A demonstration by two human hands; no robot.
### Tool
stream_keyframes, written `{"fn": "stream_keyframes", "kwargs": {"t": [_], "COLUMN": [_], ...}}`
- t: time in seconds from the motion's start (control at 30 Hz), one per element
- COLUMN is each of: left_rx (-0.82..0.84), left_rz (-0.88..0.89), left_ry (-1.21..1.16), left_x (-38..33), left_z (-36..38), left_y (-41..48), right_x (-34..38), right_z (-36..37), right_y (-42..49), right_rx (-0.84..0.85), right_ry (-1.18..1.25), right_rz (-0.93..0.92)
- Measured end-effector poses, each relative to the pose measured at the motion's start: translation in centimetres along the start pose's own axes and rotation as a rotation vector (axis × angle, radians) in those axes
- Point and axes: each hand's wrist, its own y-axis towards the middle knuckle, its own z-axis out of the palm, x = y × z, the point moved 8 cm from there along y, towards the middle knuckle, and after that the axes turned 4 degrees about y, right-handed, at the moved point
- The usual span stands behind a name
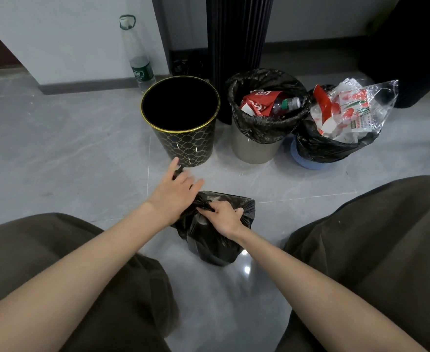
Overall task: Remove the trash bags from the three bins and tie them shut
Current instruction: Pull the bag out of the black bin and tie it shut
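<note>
A black trash bag (212, 240) stands on the grey floor between my knees. My right hand (224, 217) grips its gathered top. My left hand (174, 191) pinches a black strip of the bag near the thumb, its other fingers stretched out. Behind stands a black bin with a gold rim (183, 138), with no bag in it. To its right a grey bin (254, 148) holds a black bag (264, 123) with a red packet and a bottle. A blue bin (308, 161) at the far right holds a black bag (320, 146) overflowing with clear plastic wrappers.
A tall clear bottle (137, 57) stands by the wall behind the black bin. A dark ribbed column (239, 47) rises behind the grey bin. My knees in dark trousers (376, 245) flank the bag. Open floor lies to the left.
</note>
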Motion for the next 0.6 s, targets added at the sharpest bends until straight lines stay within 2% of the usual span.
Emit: {"fn": "stream_keyframes", "kwargs": {"t": [0.07, 0.17, 0.23, 0.3, 0.4, 0.5, 0.6], "left_rx": [0.083, 0.069, 0.127, 0.259, 0.484, 0.523, 0.634], "left_rz": [-0.026, -0.002, 0.004, -0.014, -0.051, -0.113, -0.151], "left_ry": [0.038, 0.033, -0.051, -0.285, -0.786, -1.053, -1.394], "left_x": [0.4, 0.6, 0.5, 0.3, -0.1, 0.6, 0.1], "left_z": [1.2, 0.8, 1.1, 1.9, 2.8, 2.9, 3.4], "left_y": [-0.1, 0.3, 0.5, 0.6, 0.7, 0.7, 0.1], "right_x": [0.2, 0.1, 0.1, 0.0, 0.2, 0.5, 0.7], "right_z": [0.1, 0.0, -0.2, -0.3, -0.5, -0.6, -0.7], "right_y": [-0.1, -0.1, -0.3, -0.3, -0.4, -0.6, -0.8], "right_rx": [0.009, 0.006, 0.001, 0.007, 0.021, 0.033, 0.044], "right_ry": [-0.023, -0.065, -0.090, -0.102, -0.112, -0.154, -0.204], "right_rz": [-0.019, -0.017, -0.013, -0.015, -0.022, -0.039, -0.042]}}
